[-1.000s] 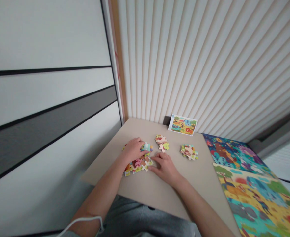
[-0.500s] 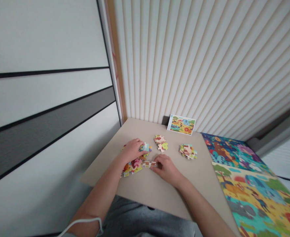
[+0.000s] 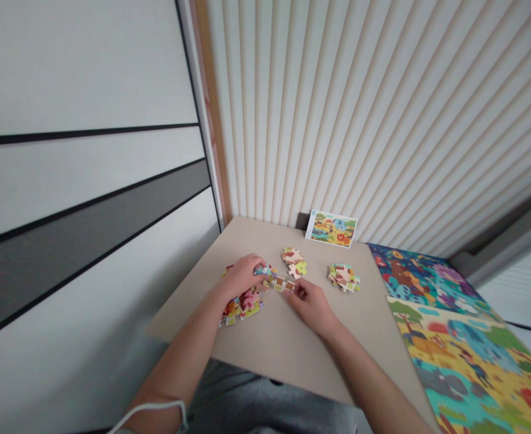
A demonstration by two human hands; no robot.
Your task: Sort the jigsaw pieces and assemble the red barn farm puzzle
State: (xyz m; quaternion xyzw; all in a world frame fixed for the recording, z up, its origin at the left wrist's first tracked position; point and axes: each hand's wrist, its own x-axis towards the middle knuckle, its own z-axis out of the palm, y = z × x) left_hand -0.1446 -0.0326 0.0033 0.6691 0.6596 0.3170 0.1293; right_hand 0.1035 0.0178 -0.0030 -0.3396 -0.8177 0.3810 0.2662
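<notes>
My right hand [image 3: 309, 303] pinches a small strip of brown and white puzzle pieces [image 3: 282, 284] by its right end. The strip lies just right of the loose pile of puzzle pieces [image 3: 246, 305]. Over the upper part of that pile, my left hand [image 3: 246, 273] has its fingers closed on a light-blue puzzle piece [image 3: 263, 270]. Some of the pile is hidden beneath my left hand and forearm.
A small cluster of puzzle pieces [image 3: 294, 261] lies beyond my hands, another stack of pieces [image 3: 344, 277] farther right. A picture card [image 3: 331, 228] leans at the table's back. Two large animal pictures, one dark blue [image 3: 428, 280] and one yellow [image 3: 468, 361], lie on the right.
My right hand has moved the brown and white strip away from me and slightly right, turning it a little. The light-blue piece under my left fingers has tilted.
</notes>
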